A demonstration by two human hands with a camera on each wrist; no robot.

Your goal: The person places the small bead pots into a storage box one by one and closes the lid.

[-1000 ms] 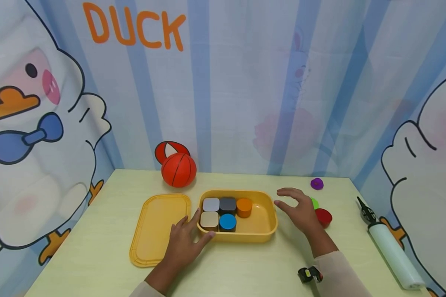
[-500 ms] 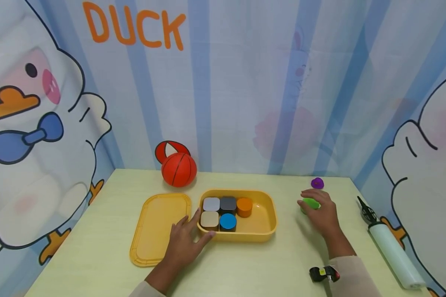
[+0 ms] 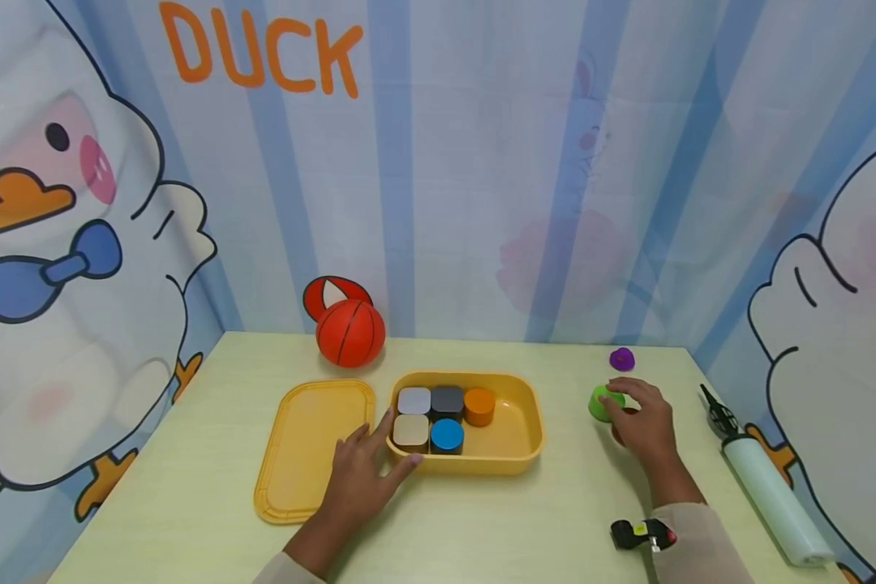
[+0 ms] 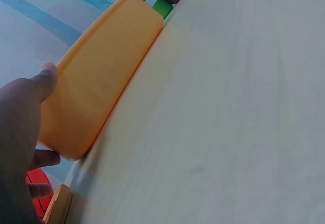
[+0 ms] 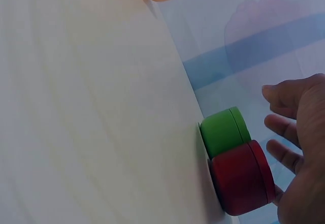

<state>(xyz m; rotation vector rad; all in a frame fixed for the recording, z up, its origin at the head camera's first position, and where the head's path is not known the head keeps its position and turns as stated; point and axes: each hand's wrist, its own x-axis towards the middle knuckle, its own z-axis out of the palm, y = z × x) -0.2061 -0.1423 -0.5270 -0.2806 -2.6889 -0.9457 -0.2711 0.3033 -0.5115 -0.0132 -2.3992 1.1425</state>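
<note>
My left hand (image 3: 361, 483) holds the near left corner of a yellow plastic box (image 3: 504, 465), thumb at the front wall and fingers at the left end. Inside the box sit a light grey block (image 3: 414, 400), a dark grey block (image 3: 448, 400), a beige block (image 3: 411, 432), a blue round pot (image 3: 447, 435) and an orange round pot (image 3: 479, 405). Over to the right, my right hand (image 3: 644, 422) hovers with fingers spread above a red round lidded pot (image 5: 241, 181), which it mostly hides in the head view. A green round pot (image 3: 603, 404) stands against the red one.
Left of the box lies a yellow lid (image 3: 314, 454). A small basketball (image 3: 350, 332) and red cap-like thing (image 3: 336, 292) stand behind. A purple piece (image 3: 622, 359) lies at the back right. A pale green pump-like cylinder (image 3: 777, 503) lies along the right edge.
My right hand has moved right from the box's end, past the green pot to above the red one. My left hand stays at the box.
</note>
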